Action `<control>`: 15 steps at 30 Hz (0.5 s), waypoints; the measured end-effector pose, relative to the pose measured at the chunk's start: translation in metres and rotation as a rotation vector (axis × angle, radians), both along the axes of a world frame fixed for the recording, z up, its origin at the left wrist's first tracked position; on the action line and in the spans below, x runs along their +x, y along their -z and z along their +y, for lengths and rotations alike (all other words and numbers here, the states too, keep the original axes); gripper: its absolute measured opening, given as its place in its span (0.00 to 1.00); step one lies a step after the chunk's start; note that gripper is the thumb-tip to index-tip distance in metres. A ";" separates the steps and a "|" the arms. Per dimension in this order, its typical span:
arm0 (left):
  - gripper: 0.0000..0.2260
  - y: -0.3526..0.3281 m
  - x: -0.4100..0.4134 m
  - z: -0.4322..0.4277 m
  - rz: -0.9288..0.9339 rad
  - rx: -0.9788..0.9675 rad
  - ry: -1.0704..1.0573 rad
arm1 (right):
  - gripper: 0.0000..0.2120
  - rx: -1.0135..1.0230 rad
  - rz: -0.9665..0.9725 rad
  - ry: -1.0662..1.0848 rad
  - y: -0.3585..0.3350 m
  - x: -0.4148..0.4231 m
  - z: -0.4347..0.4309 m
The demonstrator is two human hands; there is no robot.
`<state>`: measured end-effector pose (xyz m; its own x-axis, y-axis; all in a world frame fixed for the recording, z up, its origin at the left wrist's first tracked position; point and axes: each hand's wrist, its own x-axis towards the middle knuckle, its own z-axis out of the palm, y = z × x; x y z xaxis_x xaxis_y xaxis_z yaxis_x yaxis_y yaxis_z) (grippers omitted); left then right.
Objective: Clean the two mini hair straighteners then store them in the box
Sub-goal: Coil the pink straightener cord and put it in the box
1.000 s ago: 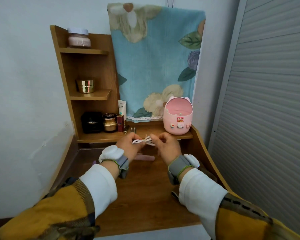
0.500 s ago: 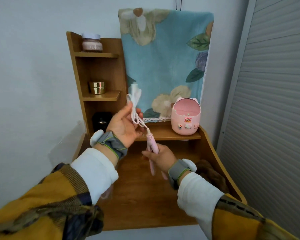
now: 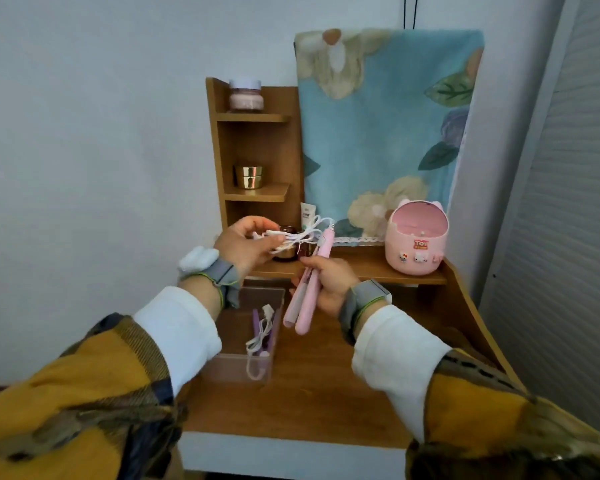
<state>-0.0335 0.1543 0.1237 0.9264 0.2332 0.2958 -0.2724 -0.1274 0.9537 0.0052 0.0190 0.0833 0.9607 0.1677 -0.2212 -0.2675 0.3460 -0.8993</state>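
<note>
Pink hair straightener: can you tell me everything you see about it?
The pink hair straightener is small, smooth and looks plastic, with two slim arms slightly apart at the lower end. It is held tilted in the air above the desk, cord end up. The right hand grips its middle. Its white cord, bundled in loops, is held by the left hand.

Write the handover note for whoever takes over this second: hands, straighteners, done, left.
Left hand: grip on the bundled white cord.
Right hand: grips the pink straightener, held above the desk.
Purple straightener: in the clear box with its cord.
Done: purple one stored; cleaning cannot be judged.
Left: lay the pink one and its cord in the box.
</note>
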 end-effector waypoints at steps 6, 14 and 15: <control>0.14 0.011 -0.019 0.031 0.065 0.653 -0.165 | 0.09 0.188 -0.015 0.013 0.007 0.011 0.055; 0.14 0.042 -0.025 0.045 0.201 1.000 -0.160 | 0.14 -0.023 -0.008 -0.057 0.046 0.028 0.101; 0.14 0.045 -0.024 0.045 0.229 1.052 -0.136 | 0.16 -0.092 0.015 -0.051 0.053 0.032 0.105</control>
<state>-0.0574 0.1992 0.0789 0.9705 0.0686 0.2312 -0.0238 -0.9267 0.3751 0.0370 0.1239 0.0302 0.9480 0.1947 -0.2518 -0.2960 0.2481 -0.9224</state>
